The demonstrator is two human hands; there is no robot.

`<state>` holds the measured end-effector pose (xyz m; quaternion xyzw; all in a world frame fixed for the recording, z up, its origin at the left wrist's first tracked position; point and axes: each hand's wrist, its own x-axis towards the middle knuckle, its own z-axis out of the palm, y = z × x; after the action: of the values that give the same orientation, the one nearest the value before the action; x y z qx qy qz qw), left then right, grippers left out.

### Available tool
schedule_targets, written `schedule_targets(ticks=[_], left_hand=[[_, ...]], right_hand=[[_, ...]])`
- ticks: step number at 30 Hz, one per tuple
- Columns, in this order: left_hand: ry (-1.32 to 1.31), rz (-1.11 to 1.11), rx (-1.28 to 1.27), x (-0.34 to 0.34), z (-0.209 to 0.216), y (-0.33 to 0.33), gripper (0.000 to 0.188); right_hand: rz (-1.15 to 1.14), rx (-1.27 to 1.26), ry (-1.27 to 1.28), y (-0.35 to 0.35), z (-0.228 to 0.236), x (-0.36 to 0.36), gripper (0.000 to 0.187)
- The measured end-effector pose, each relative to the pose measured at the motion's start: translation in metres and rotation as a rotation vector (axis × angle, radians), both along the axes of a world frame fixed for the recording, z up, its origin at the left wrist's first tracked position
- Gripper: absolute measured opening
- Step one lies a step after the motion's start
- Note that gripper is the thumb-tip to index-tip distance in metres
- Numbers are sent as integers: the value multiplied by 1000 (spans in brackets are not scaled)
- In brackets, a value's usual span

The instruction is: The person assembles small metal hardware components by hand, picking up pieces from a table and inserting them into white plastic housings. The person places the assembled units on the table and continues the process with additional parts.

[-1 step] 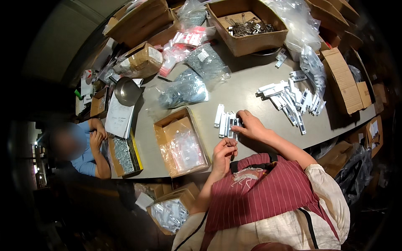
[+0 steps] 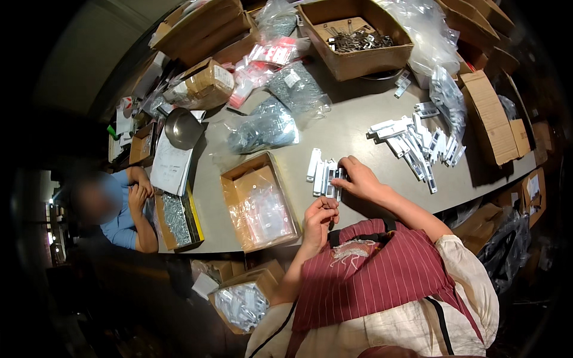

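My right hand (image 2: pixel 362 180) rests at the right end of a short row of slim white metal parts (image 2: pixel 321 174) lying side by side on the table. Its thumb and fingers close round the rightmost part (image 2: pixel 339 173), which has dark slots. My left hand (image 2: pixel 320 216) is just below the row's near end, its fingers curled together. Whatever they hold, if anything, is hidden. To the right lies a loose heap of similar white parts (image 2: pixel 413 143), some spilling from a clear plastic bag (image 2: pixel 449 98).
Left of the row stands an open cardboard box (image 2: pixel 290 224) with clear plastic bags. Bagged metal pieces (image 2: pixel 262 132) lie behind it. A bigger box (image 2: pixel 358 64) at the back holds small metal parts. A metal scoop (image 2: pixel 182 128) sits on papers. Another person's arms (image 2: pixel 138 206) rest at the left edge.
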<state>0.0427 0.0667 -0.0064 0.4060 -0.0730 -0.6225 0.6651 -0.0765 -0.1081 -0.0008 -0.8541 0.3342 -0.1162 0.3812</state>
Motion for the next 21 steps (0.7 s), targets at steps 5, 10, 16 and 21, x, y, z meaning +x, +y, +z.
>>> schedule_targets(ticks=[5,10,16,21], left_hand=[[-13,31,70,3,2,-3,13],[-201,-106,193,-5,5,-21,39],[-514,-415,-58,-28,0,-41,45],[-218,-407,154,-38,32,-49,37]], right_hand=[[-135,166,-209,-7,-14,-19,35],[-223,707,-432,-13,5,-39,28],[-251,884,-516,-10,39,-48,23],[-169,1075,-499,-7,36,-59,35]])
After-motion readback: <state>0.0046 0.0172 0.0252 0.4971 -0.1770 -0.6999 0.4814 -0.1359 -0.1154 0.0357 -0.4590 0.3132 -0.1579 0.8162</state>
